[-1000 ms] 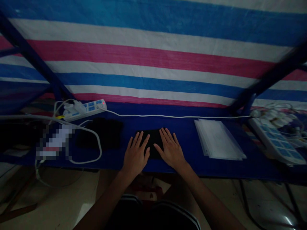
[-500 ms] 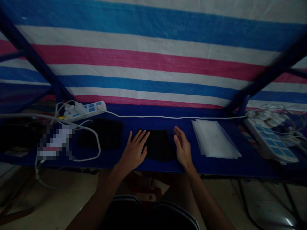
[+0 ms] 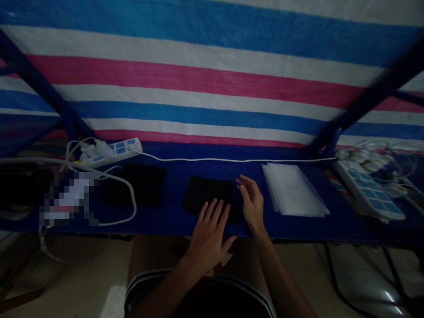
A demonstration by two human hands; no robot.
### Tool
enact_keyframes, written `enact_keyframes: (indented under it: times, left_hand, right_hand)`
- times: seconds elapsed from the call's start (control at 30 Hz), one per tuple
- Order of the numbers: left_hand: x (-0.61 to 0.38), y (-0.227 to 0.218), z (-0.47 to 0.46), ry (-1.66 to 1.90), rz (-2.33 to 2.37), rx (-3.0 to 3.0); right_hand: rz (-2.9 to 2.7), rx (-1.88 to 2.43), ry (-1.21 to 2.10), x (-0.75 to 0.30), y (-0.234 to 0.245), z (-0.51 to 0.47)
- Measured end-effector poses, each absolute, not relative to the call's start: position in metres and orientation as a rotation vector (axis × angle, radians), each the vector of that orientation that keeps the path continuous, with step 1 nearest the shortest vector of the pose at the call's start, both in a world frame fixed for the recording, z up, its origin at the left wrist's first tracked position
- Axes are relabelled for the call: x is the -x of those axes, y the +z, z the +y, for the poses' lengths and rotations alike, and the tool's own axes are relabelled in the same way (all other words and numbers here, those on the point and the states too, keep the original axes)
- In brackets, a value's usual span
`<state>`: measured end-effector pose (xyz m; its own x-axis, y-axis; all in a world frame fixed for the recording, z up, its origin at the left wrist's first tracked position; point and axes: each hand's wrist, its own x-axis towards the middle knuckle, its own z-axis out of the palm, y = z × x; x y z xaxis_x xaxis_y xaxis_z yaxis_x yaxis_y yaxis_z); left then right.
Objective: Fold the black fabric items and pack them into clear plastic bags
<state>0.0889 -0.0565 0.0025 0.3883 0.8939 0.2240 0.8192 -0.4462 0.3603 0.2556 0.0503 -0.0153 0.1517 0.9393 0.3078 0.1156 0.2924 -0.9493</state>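
Note:
A folded piece of black cloth [image 3: 209, 191] lies flat on the blue tabletop [image 3: 185, 161], straight in front of me. My left hand [image 3: 210, 236] is open, palm down, with its spread fingertips on the cloth's near edge. Just off the cloth's right side, my right hand [image 3: 252, 201] is held edge-on with its fingers slightly curled and apart; nothing shows in it. Whether it touches the cloth is too dark to tell. A stack of clear plastic bags [image 3: 296, 190] lies to the right of that hand.
Another dark cloth pile [image 3: 135, 185] lies to the left, near a looping white cable [image 3: 134, 201]. Power strips stand at the left [image 3: 115, 151] and right [image 3: 369, 190], joined by a white cord [image 3: 232, 160] along the back. A striped tarp [image 3: 212, 75] hangs behind.
My left hand has slid right and towards me, from the cloth's left side to its near edge. My right hand has stayed almost in place. The view has shifted slightly.

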Motion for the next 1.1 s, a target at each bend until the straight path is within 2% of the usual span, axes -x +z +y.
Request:
enact_keyframes:
  times: [0.2,0.4,0.57,0.7,0.83,1.1]
  left_hand:
    - [-0.05,0.012,-0.046,0.529,1.299,-2.556]
    - [-0.043,0.006,-0.054,0.561,1.266,-2.603]
    - [-0.036,-0.002,-0.063,0.749,1.165,-2.597]
    - [-0.024,0.0,-0.059,0.929,1.261,-2.603]
    - [-0.01,0.006,-0.042,0.941,1.388,-2.492]
    - [0.008,0.001,-0.006,1.083,1.349,-2.05]
  right_hand:
    - [-1.28,1.121,0.8,-0.256,-0.016,0.05]
    - [-1.3,1.143,0.771,-0.258,-0.017,0.05]
    - [-1.31,1.156,0.779,-0.258,-0.016,0.05]
    - [-1.333,1.179,0.758,-0.257,-0.012,0.049]
    - [-1.418,1.182,0.728,-0.257,-0.006,0.046]
    - [-1.909,0.983,0.605,-0.252,0.008,0.035]
